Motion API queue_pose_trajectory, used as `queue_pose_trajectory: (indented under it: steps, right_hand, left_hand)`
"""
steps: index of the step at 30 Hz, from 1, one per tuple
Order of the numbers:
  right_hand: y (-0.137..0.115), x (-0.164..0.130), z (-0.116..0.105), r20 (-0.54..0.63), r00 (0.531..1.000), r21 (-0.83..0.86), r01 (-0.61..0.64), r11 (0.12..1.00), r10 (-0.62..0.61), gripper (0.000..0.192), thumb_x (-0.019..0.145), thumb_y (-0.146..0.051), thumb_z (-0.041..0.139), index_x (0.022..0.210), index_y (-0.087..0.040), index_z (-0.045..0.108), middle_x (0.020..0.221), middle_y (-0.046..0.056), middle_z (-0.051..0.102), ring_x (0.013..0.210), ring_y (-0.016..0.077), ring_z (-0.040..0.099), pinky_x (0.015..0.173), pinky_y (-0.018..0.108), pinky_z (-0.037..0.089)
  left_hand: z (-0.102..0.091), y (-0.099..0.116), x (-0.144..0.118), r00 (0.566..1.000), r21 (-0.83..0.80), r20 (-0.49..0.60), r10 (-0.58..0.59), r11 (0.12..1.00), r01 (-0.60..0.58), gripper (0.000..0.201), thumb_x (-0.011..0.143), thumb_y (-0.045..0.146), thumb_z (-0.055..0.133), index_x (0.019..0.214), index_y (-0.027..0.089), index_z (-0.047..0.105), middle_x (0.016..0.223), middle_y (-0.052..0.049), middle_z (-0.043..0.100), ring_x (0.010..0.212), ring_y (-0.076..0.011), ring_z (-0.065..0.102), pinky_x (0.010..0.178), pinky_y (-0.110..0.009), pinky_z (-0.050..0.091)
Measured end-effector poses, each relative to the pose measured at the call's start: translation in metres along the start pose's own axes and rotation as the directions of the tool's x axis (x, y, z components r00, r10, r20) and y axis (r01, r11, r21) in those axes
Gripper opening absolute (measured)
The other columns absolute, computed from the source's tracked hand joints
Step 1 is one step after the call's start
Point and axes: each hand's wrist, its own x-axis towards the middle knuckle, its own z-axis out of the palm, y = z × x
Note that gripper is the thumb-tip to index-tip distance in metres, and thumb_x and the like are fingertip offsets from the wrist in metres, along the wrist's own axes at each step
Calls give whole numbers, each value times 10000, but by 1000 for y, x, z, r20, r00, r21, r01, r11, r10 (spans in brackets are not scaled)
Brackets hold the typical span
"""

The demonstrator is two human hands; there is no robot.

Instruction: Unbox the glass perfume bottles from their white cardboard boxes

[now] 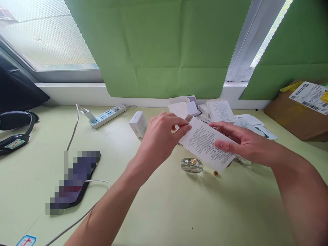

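A white printed card covered in small dark text is held tilted above the table. My left hand pinches its upper left corner between thumb and fingers. On its right side, my right hand grips the card, thumb on the printed face and fingers behind. Just below lies a clear glass bottle with a gold neck. Beside that bottle is a small gold-brown piece. Another clear glass object shows partly from under my right hand. A small white box stands left of my left hand.
White boxes and papers are heaped at the back by the window sill. A power strip, a phone with a white cable and black headphones lie on the left. A cardboard box sits at the far right.
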Motion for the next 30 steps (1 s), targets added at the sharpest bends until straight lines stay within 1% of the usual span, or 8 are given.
queue_pose_trajectory:
  steps: [3, 7, 11, 18, 22, 24, 26, 30]
  right_hand:
    - [2, 5, 2, 0, 1000, -22, 18, 1000, -18, 775, 771, -396, 763, 1463, -400, 414, 1257, 56, 661, 1079, 310, 673, 780, 405, 643]
    - [3, 6, 4, 7, 1000, -51, 27, 998, -27, 705, 801, -383, 735, 1438, -404, 435, 1304, 48, 635, 1137, 311, 642, 819, 421, 630]
    - [1, 3, 4, -3, 999, -47, 32, 998, -32, 705, 805, -374, 736, 1436, -404, 423, 1314, 47, 630, 1151, 311, 635, 834, 426, 621]
    - [4, 2, -2, -48, 997, -71, 62, 996, -65, 677, 797, -354, 740, 1410, -393, 454, 1360, 42, 606, 1182, 316, 622, 837, 407, 615]
    - [2, 1, -1, -82, 994, -105, 67, 992, -76, 657, 800, -334, 733, 1388, -429, 456, 1330, 10, 622, 1163, 290, 635, 855, 393, 605]
    - [-3, -2, 1, -90, 994, -131, 57, 990, -69, 667, 798, -341, 727, 1398, -424, 447, 1297, 16, 639, 1151, 297, 640, 835, 400, 608]
    - [-10, -5, 5, -80, 995, -156, 39, 987, -52, 670, 797, -350, 719, 1407, -403, 447, 1275, 29, 649, 1142, 308, 641, 815, 409, 610]
    - [-23, -9, 12, -72, 997, -203, 18, 979, -34, 671, 790, -368, 718, 1406, -382, 454, 1250, 27, 659, 1118, 296, 646, 820, 404, 603]
  left_hand:
    - [0, 2, -2, 1000, 20, 9, 2, 1000, -3, 189, 890, 300, 610, 801, 250, 769, 729, 6, 692, 556, -105, 464, 638, -309, 428]
    - [1, 3, -3, 999, -5, 50, -15, 1000, 15, 189, 887, 279, 608, 790, 250, 767, 679, 21, 689, 497, -89, 416, 608, -297, 423]
    - [2, 4, -4, 998, -63, 56, -4, 998, 8, 187, 889, 249, 589, 825, 242, 765, 727, 13, 709, 542, -103, 499, 593, -280, 445]
    - [2, 8, -8, 999, -136, 52, -7, 991, 14, 220, 912, 222, 557, 956, 260, 769, 847, 1, 725, 699, -133, 618, 670, -287, 525]
    - [5, 9, -8, 999, -308, 42, -27, 951, 39, 238, 934, 240, 537, 1048, 245, 746, 1041, -12, 727, 844, -140, 663, 676, -256, 563]
    - [7, 8, -7, 998, -342, 17, -54, 938, 56, 218, 923, 237, 556, 1016, 230, 753, 1027, -11, 735, 838, -142, 671, 679, -262, 575]
    - [7, 7, -6, 997, -327, -1, -77, 942, 72, 185, 893, 209, 588, 951, 220, 763, 956, -7, 747, 798, -147, 676, 685, -283, 580]
    - [5, 6, -6, 996, -306, 10, -88, 948, 87, 157, 870, 199, 615, 895, 216, 769, 923, -1, 753, 758, -149, 677, 714, -311, 584]
